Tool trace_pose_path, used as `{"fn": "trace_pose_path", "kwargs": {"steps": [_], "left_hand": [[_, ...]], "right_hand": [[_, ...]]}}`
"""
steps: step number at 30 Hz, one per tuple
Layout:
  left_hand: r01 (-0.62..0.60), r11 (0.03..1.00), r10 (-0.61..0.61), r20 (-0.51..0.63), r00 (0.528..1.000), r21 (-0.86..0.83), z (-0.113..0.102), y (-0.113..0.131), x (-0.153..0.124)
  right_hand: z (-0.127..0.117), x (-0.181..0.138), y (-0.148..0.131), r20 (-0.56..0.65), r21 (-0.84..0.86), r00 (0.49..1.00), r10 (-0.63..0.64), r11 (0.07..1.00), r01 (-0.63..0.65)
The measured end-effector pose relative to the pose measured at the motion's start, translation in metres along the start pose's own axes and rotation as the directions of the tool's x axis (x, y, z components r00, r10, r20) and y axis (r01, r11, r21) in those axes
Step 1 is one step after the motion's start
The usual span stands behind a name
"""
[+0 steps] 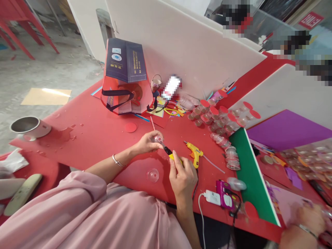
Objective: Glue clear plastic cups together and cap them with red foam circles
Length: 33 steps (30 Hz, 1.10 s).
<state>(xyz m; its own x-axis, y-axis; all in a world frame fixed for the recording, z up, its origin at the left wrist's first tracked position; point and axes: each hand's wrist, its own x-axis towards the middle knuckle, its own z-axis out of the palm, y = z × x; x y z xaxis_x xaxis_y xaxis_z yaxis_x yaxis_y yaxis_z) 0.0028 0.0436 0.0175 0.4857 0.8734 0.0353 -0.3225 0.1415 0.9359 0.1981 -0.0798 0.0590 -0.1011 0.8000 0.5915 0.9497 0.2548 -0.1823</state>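
Observation:
My left hand [147, 142] is closed around a small clear plastic piece [157, 139] held just above the red table [88, 128]. My right hand [183, 176] grips a yellow-handled cutting tool [171, 154] whose dark tip touches that clear piece. A clear round lid [153, 175] lies on the table just below my hands. A yellow glue gun [194, 152] rests to the right of my right hand.
A red and navy tote bag [124, 83] stands at the back. Several small clear jars with red lids [220, 116] cluster at the right. A metal bowl [27, 126] sits at the left edge. A white charger [213, 197] and a green divider [249, 173] lie right; another person's hand [306, 218] shows bottom right.

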Motion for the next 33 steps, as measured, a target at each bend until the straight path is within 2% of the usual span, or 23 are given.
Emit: {"fn": "trace_pose_path", "kwargs": {"steps": [10, 16, 24, 33], "left_hand": [[0.024, 1.000, -0.025, 0.042, 0.999, 0.019, -0.0043, -0.0016, -0.0021], [0.058, 0.998, -0.058, -0.019, 0.998, 0.032, -0.0011, -0.0021, -0.0023], [0.034, 0.996, -0.038, -0.050, 0.998, -0.088, 0.0004, 0.0017, 0.0007], [0.000, 0.996, -0.003, -0.032, 0.999, -0.092, -0.0059, -0.0074, 0.0022]], "right_hand": [[-0.0008, -0.0012, -0.0005, -0.024, -0.038, 0.999, -0.026, 0.999, 0.025], [0.0016, -0.0023, -0.0008, -0.052, -0.112, 0.998, -0.021, 0.994, 0.015], [0.0028, -0.0025, 0.0009, -0.050, 0.074, 0.998, 0.047, 0.996, -0.043], [0.0004, -0.0012, -0.0018, 0.015, 0.163, 0.998, 0.059, 0.985, -0.061]]}}
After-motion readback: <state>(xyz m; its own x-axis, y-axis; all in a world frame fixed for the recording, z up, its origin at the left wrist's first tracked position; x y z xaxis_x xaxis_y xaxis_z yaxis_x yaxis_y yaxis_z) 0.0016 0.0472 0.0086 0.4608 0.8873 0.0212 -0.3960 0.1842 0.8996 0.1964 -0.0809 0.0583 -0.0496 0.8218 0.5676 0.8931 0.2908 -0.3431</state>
